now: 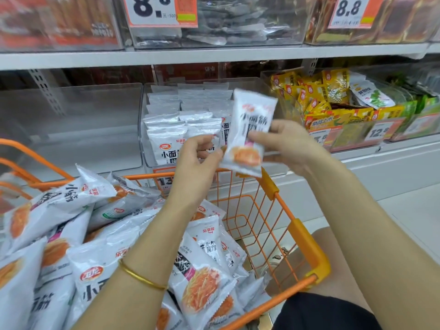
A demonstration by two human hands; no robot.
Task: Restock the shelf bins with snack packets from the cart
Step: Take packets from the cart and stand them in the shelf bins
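Note:
I hold one white snack packet (250,129) upright in front of the clear middle shelf bin (152,163). My right hand (283,144) grips its right side, thumb across the front. My left hand (197,156) pinches its lower left edge. The bin behind holds several rows of the same white packets (171,129). Below, the orange wire cart (281,217) is piled with more white packets (100,239) printed with an orange noodle picture.
A clear bin (71,129) left of the middle one looks bare inside. To the right, a bin of yellow and green packets (333,101). The upper shelf (214,54) carries more bins with 8.8 price cards. My knee (338,263) is beside the cart.

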